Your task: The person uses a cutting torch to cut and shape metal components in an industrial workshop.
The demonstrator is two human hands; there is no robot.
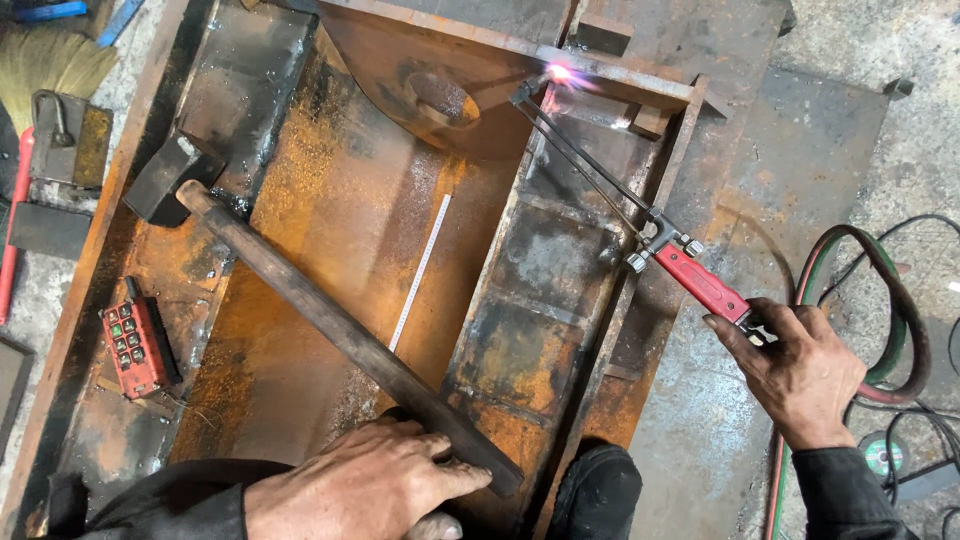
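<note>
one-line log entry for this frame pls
right hand: holds red-handled cutting torch | flame: lit at rusty steel plate | left hand: rests on sledgehammer handle | nearby: red remote

A cutting torch (640, 225) with a red handle and long thin black tubes is held at its rear end. It is stretched diagonally up and to the left, and a bright pink flame is seen at its tip, against the edge of a rusty steel plate (600, 85). A sledgehammer (330, 325) with a dark iron head and a long wooden handle is laid diagonally inside the rusty steel frame; the near end of its handle is gripped.
</note>
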